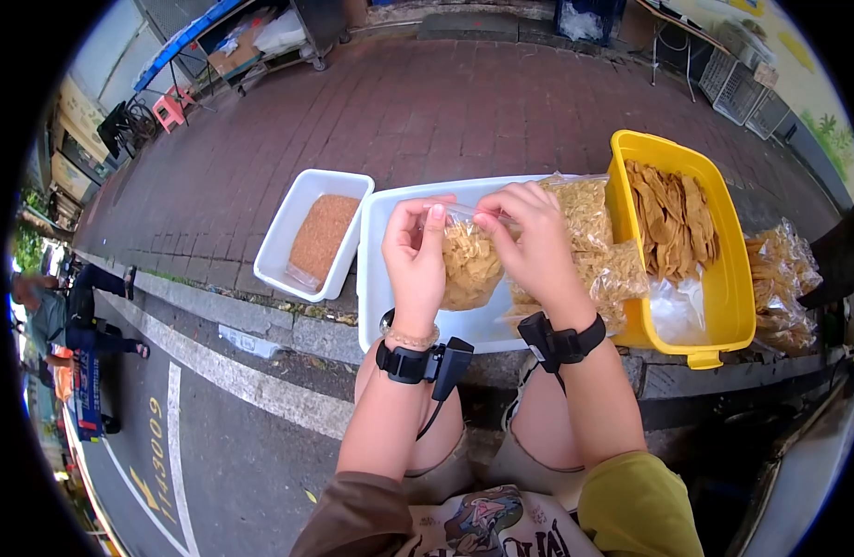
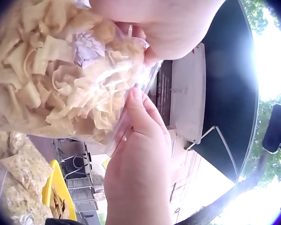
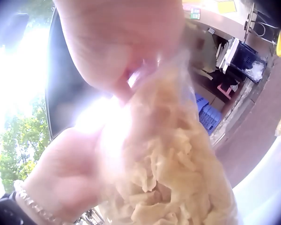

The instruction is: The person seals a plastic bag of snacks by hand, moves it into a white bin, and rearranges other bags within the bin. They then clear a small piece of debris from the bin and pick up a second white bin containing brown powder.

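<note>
Both hands hold a clear plastic bag (image 1: 471,271) of pale yellow, curled chip-like flakes over a white tray (image 1: 378,278). My left hand (image 1: 416,265) pinches the left end of the bag's top edge between thumb and fingers. At the right end, thumb and fingers of my right hand (image 1: 540,243) pinch the same edge. In the left wrist view the right thumb lies along the bag's zip strip (image 2: 120,133), and a small white packet (image 2: 88,48) shows among the flakes. The bag fills much of the right wrist view, where the hands are blurred.
Several filled bags (image 1: 585,213) lie at the tray's right side. Beyond them stands a yellow bin (image 1: 744,288) of brown dried slices, with more bags (image 1: 782,278) farther right. A white box (image 1: 276,251) of brown granules stands left. A person (image 1: 51,311) is at far left.
</note>
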A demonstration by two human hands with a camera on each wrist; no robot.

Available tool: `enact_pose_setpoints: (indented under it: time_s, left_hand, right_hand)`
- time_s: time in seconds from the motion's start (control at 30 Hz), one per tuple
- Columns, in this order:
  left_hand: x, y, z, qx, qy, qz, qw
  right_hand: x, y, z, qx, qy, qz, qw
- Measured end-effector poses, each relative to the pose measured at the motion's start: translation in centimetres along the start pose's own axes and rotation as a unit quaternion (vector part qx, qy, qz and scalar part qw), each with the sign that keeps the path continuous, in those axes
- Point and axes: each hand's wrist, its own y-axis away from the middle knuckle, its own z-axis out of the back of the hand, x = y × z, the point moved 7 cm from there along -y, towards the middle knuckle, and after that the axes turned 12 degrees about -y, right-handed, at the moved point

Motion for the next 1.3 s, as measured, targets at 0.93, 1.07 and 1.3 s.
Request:
enact_pose_setpoints:
  time_s: [0.93,1.07,1.3]
  left_hand:
    - [1.3,-0.4,0.5,-0.079,0.145,0.071,0.984]
    - [1.4,-0.4,0.8,-0.097,0.129,0.059,0.985]
    - [1.4,-0.4,1.0,-0.108,0.116,0.047,0.986]
  right_hand:
    - [-4.2,2.7,-5.0,-0.005,-0.357,-0.319,0.878]
    - [-3.8,2.4,-4.9,-0.012,-0.354,-0.298,0.886]
    - [-3.8,2.3,-5.0,-0.034,-0.366,-0.286,0.885]
